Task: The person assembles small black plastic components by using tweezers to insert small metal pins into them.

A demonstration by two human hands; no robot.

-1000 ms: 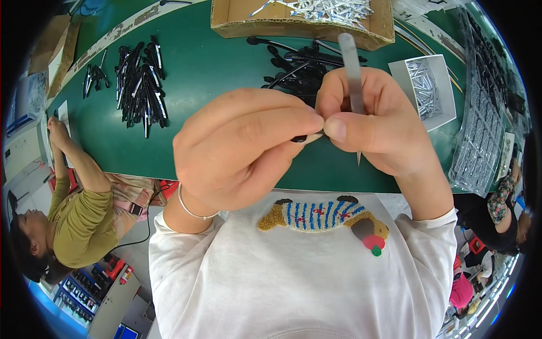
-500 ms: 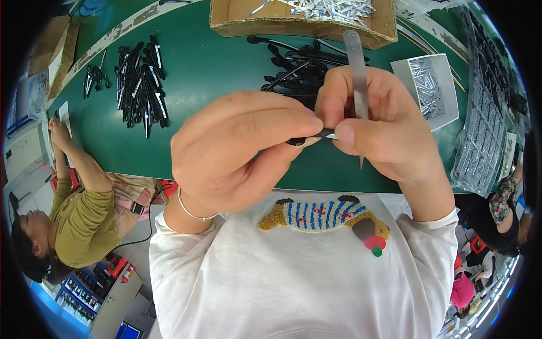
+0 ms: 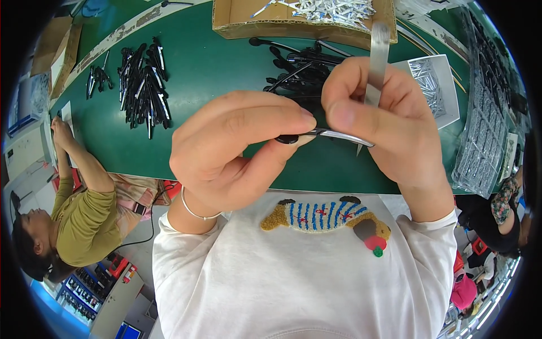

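The fingers of the left hand (image 3: 226,141) pinch a slim black piece (image 3: 288,139) with a silvery strip (image 3: 345,135), above the bench (image 3: 195,73) near its front edge. The right hand (image 3: 395,124) grips a flat metal tool (image 3: 378,56); whether its thumb presses the strip, I cannot tell. Beside that hand, a white box (image 3: 452,101) holds slender silvery parts (image 3: 428,85). Near the far edge, a cardboard box (image 3: 305,30) contains white slips (image 3: 333,10). Toward the right edge lies a clear plastic tray (image 3: 477,152).
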